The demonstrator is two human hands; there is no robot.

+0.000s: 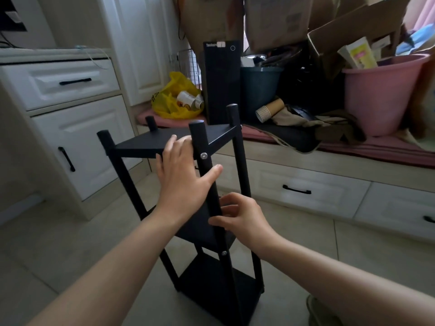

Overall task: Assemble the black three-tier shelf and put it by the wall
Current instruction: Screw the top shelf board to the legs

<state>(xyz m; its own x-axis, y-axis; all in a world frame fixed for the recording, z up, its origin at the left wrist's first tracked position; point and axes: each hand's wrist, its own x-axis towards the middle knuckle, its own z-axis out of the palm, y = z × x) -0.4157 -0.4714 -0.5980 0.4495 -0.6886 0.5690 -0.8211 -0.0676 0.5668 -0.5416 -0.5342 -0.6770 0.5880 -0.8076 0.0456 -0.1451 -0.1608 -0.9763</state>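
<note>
The black three-tier shelf (141, 143) stands upright on the tiled floor in the middle of the head view, with round posts at its corners and silver screw heads on the near post. My left hand (182, 177) lies with straight fingers against the front edge of the top board, thumb across the near post. My right hand (242, 217) is lower, its fingers and thumb curled round the near post (208, 170) just above the middle board. The bottom board (211, 278) shows below my wrists.
White drawers and cabinet doors (70, 114) stand at the left. A window bench with drawers (306, 184) runs behind the shelf, holding a black computer tower (221, 90), a yellow bag (174, 97), a pink bucket (381, 92), paper cups and cardboard boxes. Pale floor tiles lie around the shelf.
</note>
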